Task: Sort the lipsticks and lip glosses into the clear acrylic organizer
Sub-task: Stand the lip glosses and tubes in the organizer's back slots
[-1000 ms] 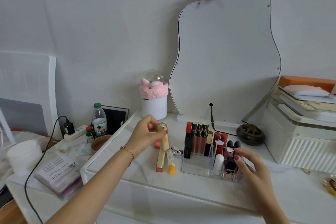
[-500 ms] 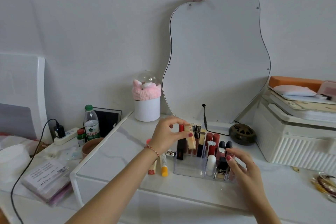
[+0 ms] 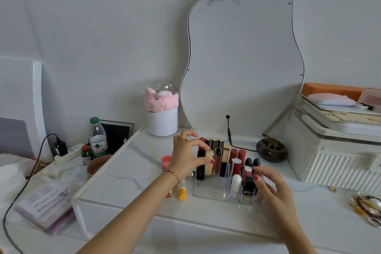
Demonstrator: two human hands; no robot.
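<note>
The clear acrylic organizer [image 3: 208, 190] stands on the white vanity top with several lipsticks and lip glosses upright in its back row and right compartments. My left hand [image 3: 186, 158] pinches a gold lipstick tube [image 3: 209, 164] that stands upright inside the organizer's back left section, beside a red-capped lipstick [image 3: 201, 168]. My right hand [image 3: 272, 189] rests with relaxed fingers against the organizer's right front corner. A yellow-capped lip balm [image 3: 182, 192] and a partly hidden gold and red tube [image 3: 169, 194] lie on the top left of the organizer. A small pink pot [image 3: 166, 160] sits behind them.
A wavy mirror [image 3: 243, 64] leans on the wall behind the organizer, its cable trailing to a dark round burner [image 3: 271, 149]. A white cup with pink fluff [image 3: 162, 117] stands back left, a white ribbed box [image 3: 334, 159] at right. A water bottle [image 3: 98, 140] and cards [image 3: 46, 202] lie lower left.
My left hand carried the gold tube from above the loose items rightward and lowered it into the organizer's back left section. My right hand stayed at the organizer's right corner.
</note>
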